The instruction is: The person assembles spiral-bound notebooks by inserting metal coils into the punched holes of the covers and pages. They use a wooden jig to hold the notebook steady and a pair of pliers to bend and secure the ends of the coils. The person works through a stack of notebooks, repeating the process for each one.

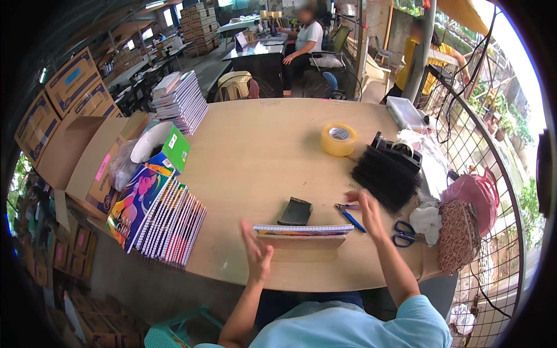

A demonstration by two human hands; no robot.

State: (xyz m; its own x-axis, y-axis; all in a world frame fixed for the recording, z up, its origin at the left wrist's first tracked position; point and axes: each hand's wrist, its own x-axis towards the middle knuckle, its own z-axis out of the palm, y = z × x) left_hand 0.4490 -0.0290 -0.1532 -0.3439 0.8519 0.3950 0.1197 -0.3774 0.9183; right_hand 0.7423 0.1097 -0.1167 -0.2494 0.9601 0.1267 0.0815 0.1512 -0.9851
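On the counter (249,156), an upright notebook (303,230) stands before a small block (296,211). Stacked notebooks (168,217) lie left. Pliers (353,220) lie right, scissors (404,234) farther right; binding coils (384,181) lie behind both. A tape roll (339,140) sits behind the block.

Beyond the right grip (369,216), 1 roll of yellowish tape (331,146) lies on the tabletop (249,145), with 1 patterned pouch (458,238) and 1 pink item (473,198) to that grip's right. Cardboard boxes (74,81) stand well left of it, 1 green stool (174,332) lower left, and 1 seated person (313,37) far ahead.
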